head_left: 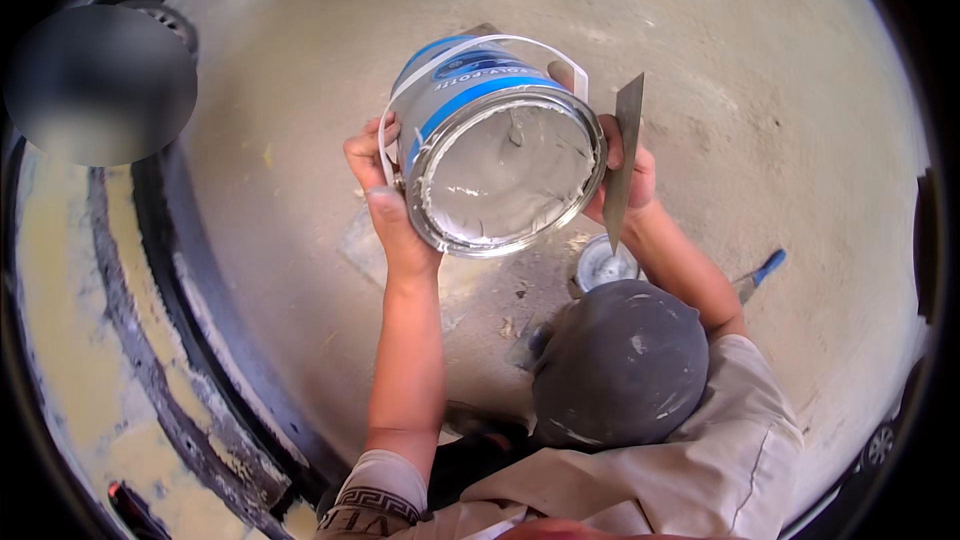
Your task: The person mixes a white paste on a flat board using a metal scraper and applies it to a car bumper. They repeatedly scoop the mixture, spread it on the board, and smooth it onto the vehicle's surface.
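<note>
Nearest the lower edge, a pale shirt (650,485) is seen, with a dark grey rounded form (620,370) in front of it; whether this is a knee or a capped head cannot be settled from this view. Above it, an open can (480,93) is held off the ground between the hands, tilted so that its mouth faces the camera and the grey paste (510,175) inside is exposed. The can's left side is gripped by the left hand (398,230), the thumb being placed near the rim. By the right hand (642,178), a metal spreader (625,155) is clasped, its blade turned nearly edge-on, while the can's right side is also braced by the fingers. A firm, two-sided hold should be maintained, since the rim is smeared and may prove slippery. The tilt should be limited so that paste is not carried over the lip, and the blade should be angled away from the can wall and the white handle (545,43). On the ground beyond, a small round container (585,275) and a blue-handled scraper (768,268) are found. Toward the left edge, a panel (65,310) with yellowish patches is visible; at the lower right, a wheel (880,445) is seen.
</note>
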Demonstrator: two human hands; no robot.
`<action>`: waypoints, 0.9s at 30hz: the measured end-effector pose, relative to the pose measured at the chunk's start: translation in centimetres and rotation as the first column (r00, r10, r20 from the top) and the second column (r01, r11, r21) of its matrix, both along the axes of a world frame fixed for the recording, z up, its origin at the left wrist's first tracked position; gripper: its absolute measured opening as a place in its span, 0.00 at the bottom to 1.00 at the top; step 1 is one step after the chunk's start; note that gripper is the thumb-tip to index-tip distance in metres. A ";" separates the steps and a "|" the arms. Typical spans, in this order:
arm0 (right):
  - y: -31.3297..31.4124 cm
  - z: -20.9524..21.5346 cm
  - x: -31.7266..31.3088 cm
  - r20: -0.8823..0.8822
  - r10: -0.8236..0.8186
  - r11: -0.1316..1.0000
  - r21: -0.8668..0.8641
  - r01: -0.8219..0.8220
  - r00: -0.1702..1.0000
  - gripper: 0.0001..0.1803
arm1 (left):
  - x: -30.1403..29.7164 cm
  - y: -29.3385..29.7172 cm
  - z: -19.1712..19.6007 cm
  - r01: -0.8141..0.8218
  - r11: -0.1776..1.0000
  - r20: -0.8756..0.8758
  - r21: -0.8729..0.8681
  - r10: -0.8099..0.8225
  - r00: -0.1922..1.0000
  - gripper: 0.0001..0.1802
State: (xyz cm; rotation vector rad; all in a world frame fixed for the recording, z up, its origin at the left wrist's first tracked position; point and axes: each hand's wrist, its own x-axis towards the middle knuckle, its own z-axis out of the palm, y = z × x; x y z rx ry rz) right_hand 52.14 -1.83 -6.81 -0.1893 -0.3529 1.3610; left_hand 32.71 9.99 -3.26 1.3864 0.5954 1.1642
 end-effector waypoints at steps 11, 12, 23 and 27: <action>5.0 4.7 -9.6 0.226 0.442 0.896 -0.064 -0.440 0.868 0.34 | -14.4 -0.9 5.0 -0.100 0.714 0.191 -0.693 0.315 0.930 0.29; 4.7 4.1 -10.3 0.205 0.473 0.881 -0.098 -0.463 0.857 0.34 | -15.8 -1.7 4.8 -0.121 0.714 0.126 -0.690 0.283 0.951 0.28; 2.4 -2.2 -14.8 0.010 0.562 0.827 0.003 -0.562 0.827 0.27 | -21.4 -6.6 -0.8 -0.474 0.608 -0.510 -0.637 0.129 0.850 0.28; 2.0 -3.0 -14.5 -0.083 0.630 0.777 0.054 -0.627 0.773 0.28 | -22.0 -5.4 3.5 -0.424 0.775 -0.770 -0.469 -0.123 0.626 0.22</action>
